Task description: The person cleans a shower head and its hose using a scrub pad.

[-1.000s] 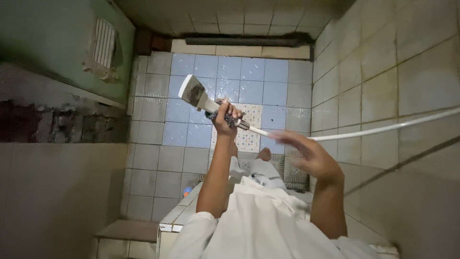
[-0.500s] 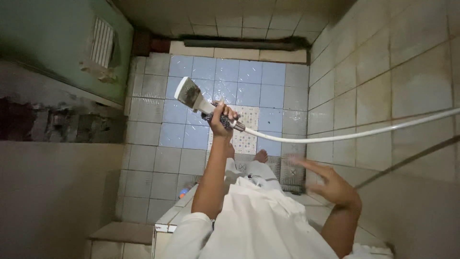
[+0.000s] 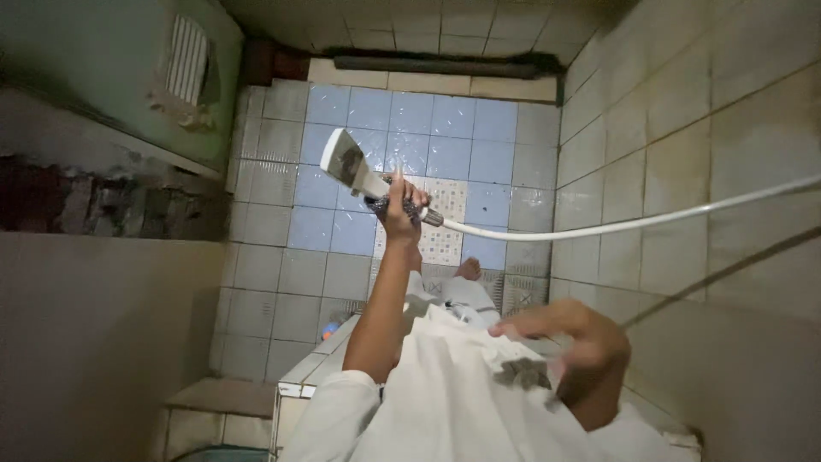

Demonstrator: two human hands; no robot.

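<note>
Since the earlier frame, the right hand had dropped from the middle right of the frame to the lower centre, where it closed, blurred, over a dark metal tap handle just below its fingers. Left hand gripped the handle of the white shower head at upper centre, above the blue floor tiles. Its white hose ran off to the right edge along the tiled wall. No container showed clearly.

White hose strung across the right side, tiled wall close right — open space left.
</note>
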